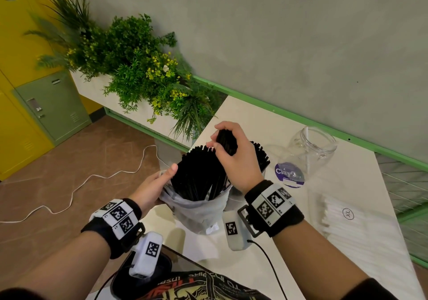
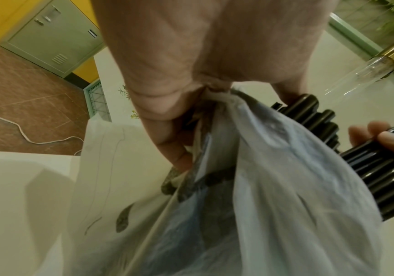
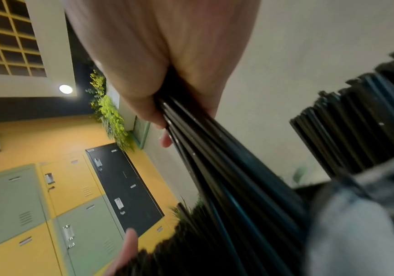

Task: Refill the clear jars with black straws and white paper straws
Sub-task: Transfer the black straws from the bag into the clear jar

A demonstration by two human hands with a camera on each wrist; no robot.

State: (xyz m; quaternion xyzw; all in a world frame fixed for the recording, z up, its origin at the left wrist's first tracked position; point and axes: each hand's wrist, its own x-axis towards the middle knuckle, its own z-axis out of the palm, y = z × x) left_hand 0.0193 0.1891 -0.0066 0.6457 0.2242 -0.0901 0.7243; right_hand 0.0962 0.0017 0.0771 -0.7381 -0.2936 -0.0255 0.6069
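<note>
A translucent plastic bag (image 1: 196, 209) full of black straws (image 1: 199, 174) stands at the table's near left corner. My left hand (image 1: 152, 186) pinches the bag's rim (image 2: 217, 97) on its left side. Above the bag my right hand (image 1: 236, 158) grips a bundle of black straws (image 1: 227, 141) by its upper end, and the same bundle (image 3: 215, 153) shows in the right wrist view. More black straws (image 1: 261, 156) stand in a container behind my right hand; that container is mostly hidden. An empty clear jar (image 1: 310, 151) stands open to the right. White paper straws (image 1: 356, 228) lie in a pack at right.
The white table (image 1: 254, 119) runs along a grey wall with a green rail. A planter of green plants (image 1: 139, 68) stands past the table's far left corner. A white cable (image 1: 76, 188) trails over the brown floor at left, near yellow and green lockers (image 1: 51, 107).
</note>
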